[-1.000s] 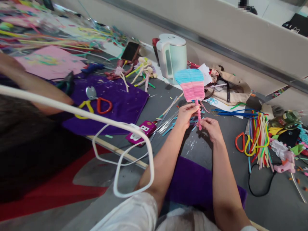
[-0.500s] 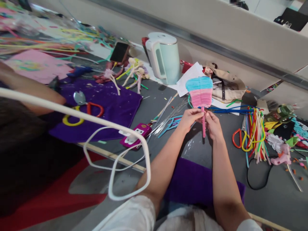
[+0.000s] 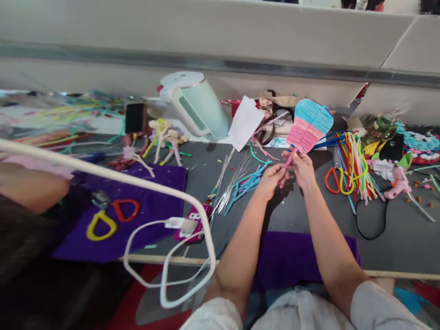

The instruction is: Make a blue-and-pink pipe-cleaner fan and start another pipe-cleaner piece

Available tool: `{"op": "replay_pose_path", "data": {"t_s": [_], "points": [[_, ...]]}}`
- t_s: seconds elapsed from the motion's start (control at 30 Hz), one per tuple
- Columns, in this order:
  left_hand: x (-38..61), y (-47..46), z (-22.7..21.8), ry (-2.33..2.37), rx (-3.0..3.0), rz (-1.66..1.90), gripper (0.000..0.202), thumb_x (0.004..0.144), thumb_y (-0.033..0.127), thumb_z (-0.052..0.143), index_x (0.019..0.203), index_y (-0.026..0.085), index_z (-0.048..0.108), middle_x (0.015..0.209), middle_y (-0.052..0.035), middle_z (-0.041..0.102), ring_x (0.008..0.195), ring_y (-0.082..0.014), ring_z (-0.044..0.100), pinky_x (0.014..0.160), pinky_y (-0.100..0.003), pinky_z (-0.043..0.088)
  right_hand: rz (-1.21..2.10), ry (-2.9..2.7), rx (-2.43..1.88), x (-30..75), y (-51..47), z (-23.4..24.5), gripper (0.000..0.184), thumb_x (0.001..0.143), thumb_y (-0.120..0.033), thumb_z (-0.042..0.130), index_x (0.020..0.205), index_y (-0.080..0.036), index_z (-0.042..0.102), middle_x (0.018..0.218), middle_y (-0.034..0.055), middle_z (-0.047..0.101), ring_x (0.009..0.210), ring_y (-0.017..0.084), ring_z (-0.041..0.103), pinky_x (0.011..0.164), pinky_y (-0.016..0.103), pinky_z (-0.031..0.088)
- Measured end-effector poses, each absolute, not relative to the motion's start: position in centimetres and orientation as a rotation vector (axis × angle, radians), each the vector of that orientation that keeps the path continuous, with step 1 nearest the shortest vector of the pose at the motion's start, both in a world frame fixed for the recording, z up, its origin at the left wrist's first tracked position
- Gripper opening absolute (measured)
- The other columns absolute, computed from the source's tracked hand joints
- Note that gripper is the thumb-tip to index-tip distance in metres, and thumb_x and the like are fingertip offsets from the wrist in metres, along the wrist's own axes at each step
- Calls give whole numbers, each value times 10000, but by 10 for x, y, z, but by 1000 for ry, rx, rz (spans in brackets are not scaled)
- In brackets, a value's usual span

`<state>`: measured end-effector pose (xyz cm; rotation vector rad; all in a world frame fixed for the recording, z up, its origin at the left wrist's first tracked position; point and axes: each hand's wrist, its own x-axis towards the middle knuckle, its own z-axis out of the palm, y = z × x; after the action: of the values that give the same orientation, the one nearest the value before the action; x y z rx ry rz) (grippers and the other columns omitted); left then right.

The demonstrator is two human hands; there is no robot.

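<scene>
I have both hands on one fan-shaped piece (image 3: 311, 124), its wide end pale blue and the band below it pink, narrowing to a pink stem (image 3: 289, 160). My left hand (image 3: 270, 180) grasps the lower part of the stem, thumb and fingers closed on it from the left. My right hand (image 3: 304, 168) pinches higher up, just where the stem meets the pink band, so my two grips sit close together, one below the other. The head of the piece stands clear above my fingers, tilted up and to the right, and the stem slants down and left between my hands. I can't make out exactly where the stem's lower end finishes, as my left fingers cover it.

The piece is raised over the grey table (image 3: 292, 217). Left of my left hand lie blue and lilac stems (image 3: 245, 185), with thin silver wires (image 3: 227, 195) beside them. A sheet of white paper (image 3: 245, 121) is beyond my hands, to the left of the fan's head, near the pale green kettle (image 3: 213, 114). To the right of my right hand are scissors (image 3: 340, 177) and a bundle of coloured stems (image 3: 359, 167). My forearms reach across a purple cloth (image 3: 285, 261).
</scene>
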<state>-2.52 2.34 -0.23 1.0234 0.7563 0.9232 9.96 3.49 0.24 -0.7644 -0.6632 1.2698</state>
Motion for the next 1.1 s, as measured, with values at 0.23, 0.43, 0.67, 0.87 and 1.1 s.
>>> {"op": "replay_pose_path", "data": {"t_s": [0.23, 0.43, 0.67, 0.87, 1.1], "points": [[-11, 19, -13, 720, 866, 861, 388, 766, 415, 760, 961, 92, 670, 789, -89, 712, 619, -130, 655, 582, -242, 543, 1224, -649, -770, 115, 37, -4, 280, 709, -335, 756, 939, -193, 682, 838, 33, 768, 629, 117, 636, 525, 209, 467], [-27, 21, -12, 758, 915, 737, 395, 687, 286, 820, 1014, 102, 697, 828, -105, 747, 679, -166, 707, 671, -278, 578, 1167, -604, -765, 130, 35, -3, 281, 713, -316, 758, 951, -186, 684, 844, 46, 773, 815, 181, 708, 714, 273, 531], [-21, 15, -15, 777, 949, 738, 366, 615, 267, 851, 918, 118, 711, 810, -94, 752, 680, -169, 711, 714, -301, 580, 1169, -591, -789, 131, 28, 4, 221, 749, -296, 712, 937, -184, 685, 809, 44, 768, 814, 165, 704, 754, 273, 529], [-19, 15, -12, 822, 1057, 830, 503, 627, 414, 843, 1017, 132, 694, 867, -91, 753, 728, -179, 706, 702, -316, 571, 1167, -657, -805, 133, 26, 3, 287, 669, -346, 778, 884, -174, 701, 780, 43, 766, 751, 165, 690, 709, 270, 517], [-12, 14, -14, 895, 1202, 922, 480, 590, 502, 835, 853, 130, 684, 726, -57, 726, 656, -178, 685, 713, -328, 558, 1138, -658, -845, 123, 24, 7, 376, 654, -394, 795, 936, -172, 686, 756, 23, 752, 763, 165, 696, 698, 263, 518]]}}
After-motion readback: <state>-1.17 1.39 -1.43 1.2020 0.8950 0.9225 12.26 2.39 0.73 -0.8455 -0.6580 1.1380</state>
